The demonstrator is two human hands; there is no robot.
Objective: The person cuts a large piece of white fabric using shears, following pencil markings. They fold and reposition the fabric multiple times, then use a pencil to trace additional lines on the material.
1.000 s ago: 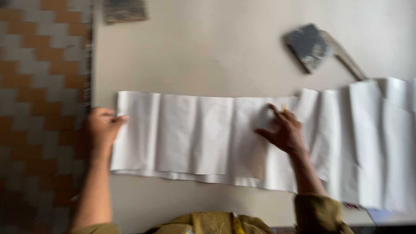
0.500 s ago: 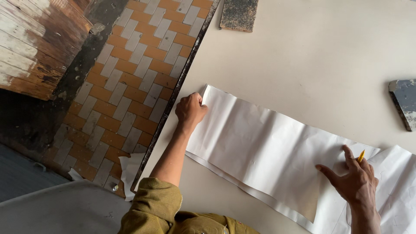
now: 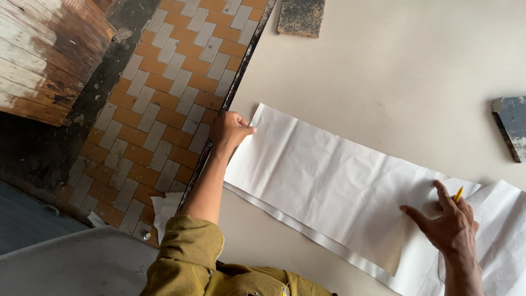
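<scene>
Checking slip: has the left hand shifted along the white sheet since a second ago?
No. The left hand grips the white sheet at its end by the table edge, as before; only the camera swung.

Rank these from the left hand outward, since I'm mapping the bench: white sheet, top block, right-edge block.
From the left hand, in the head view:
1. White sheet, touching it at its end.
2. Top block, above, at the table's far edge.
3. Right-edge block, far across the table.
</scene>
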